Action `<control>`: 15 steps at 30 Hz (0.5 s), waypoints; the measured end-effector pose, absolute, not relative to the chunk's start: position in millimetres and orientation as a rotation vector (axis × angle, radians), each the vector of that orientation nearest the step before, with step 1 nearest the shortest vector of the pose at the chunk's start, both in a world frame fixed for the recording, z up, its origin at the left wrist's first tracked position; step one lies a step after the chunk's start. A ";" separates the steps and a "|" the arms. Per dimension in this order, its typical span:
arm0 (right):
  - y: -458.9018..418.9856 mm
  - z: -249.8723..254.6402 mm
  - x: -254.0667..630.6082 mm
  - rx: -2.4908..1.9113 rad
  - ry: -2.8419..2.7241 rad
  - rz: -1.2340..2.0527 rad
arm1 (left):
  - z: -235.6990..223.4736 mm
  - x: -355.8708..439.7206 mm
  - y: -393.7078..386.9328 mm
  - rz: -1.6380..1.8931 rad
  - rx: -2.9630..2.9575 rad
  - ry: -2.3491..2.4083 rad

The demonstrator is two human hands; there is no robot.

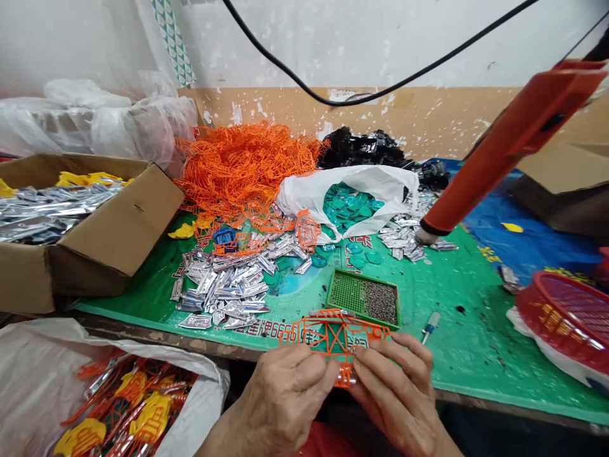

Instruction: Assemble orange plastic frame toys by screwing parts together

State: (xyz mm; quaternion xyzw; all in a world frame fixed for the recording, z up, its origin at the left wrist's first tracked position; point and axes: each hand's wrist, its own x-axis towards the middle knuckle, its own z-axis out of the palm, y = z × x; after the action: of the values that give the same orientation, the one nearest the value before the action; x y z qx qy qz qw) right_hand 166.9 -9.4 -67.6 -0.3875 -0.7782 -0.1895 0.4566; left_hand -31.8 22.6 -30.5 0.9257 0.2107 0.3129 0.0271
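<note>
Between my two hands, at the table's front edge, is an orange plastic lattice frame (335, 336). My left hand (290, 387) is closed, its thumb and fingers pinching the frame's near left side. Wrapped round the near right side is my right hand (394, 381), fingers bent over the bars. A shiny silver bit shows at the frame's near end, partly covered by my fingers. Just beyond the frame lies a green tray (345, 289) with small dark screws (380, 301) heaped in its right half. A pile of silver plastic pieces (228, 285) spreads to the left.
Orange frames (252, 162) are heaped at the back, beside a white bag (399, 181) of teal pieces. An orange electric screwdriver (504, 152) hangs at right. Left stands a cardboard box (118, 228); a sack (200, 374) of parts sits below. A red basket (547, 324) is far right.
</note>
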 end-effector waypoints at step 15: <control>-3.7 -57.6 154.1 -0.926 -1.885 -0.256 | -26.9 -34.3 28.2 0.972 2.790 0.648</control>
State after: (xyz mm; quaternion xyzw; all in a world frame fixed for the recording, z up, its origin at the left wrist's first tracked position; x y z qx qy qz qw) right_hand 154.1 -3.7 -57.6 -0.3812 -0.7763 -0.1055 0.4908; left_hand -34.3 28.2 -26.9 0.9209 0.2138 0.3208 0.0585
